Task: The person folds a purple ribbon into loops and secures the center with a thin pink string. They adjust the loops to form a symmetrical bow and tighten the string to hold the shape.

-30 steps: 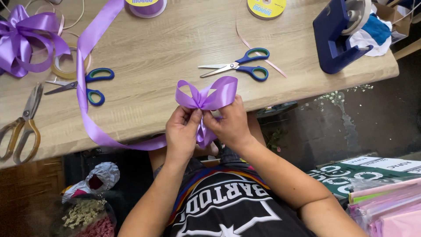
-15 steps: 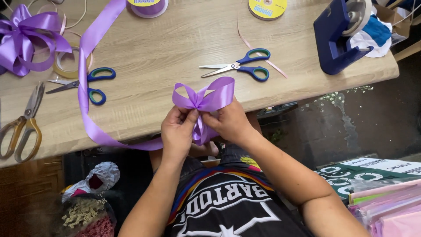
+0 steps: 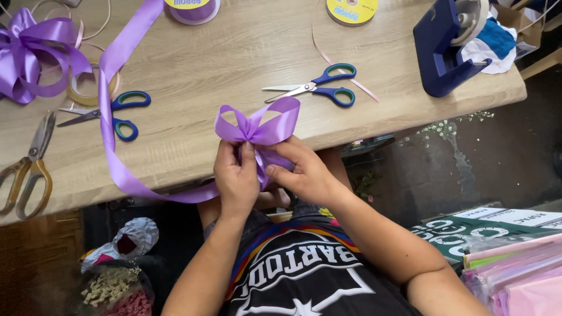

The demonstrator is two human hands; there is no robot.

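Centrally, just below the table's (image 3: 193, 70) near edge: one lilac bow (image 3: 257, 126) with two loops, pinched at its middle. Left hand (image 3: 236, 175) closed around the knot from the left, thumb up against the gathered centre. Right hand (image 3: 304, 172) closed on the same knot and the folds beneath it from the right, fingers curled under. Both hands touching each other around the ribbon.

Running from the bow: one long lilac ribbon tail (image 3: 111, 146), sweeping left off the table edge, then up across the wood to one lilac spool (image 3: 193, 9) at the top edge of the frame.

Counted on the table: three pairs of scissors. One blue-handled pair (image 3: 319, 88) right of centre, above the bow. One blue-and-green-handled pair (image 3: 114, 111) at left, just beside the ribbon tail. One larger pair with brass-coloured handles (image 3: 26, 169) at the far left edge.

Also one finished purple bow (image 3: 35, 55) in the upper left corner, one yellow spool (image 3: 351, 10) at top centre, one thin pink ribbon strip (image 3: 345, 70) by the blue scissors, one dark blue tape dispenser (image 3: 445, 50) at upper right
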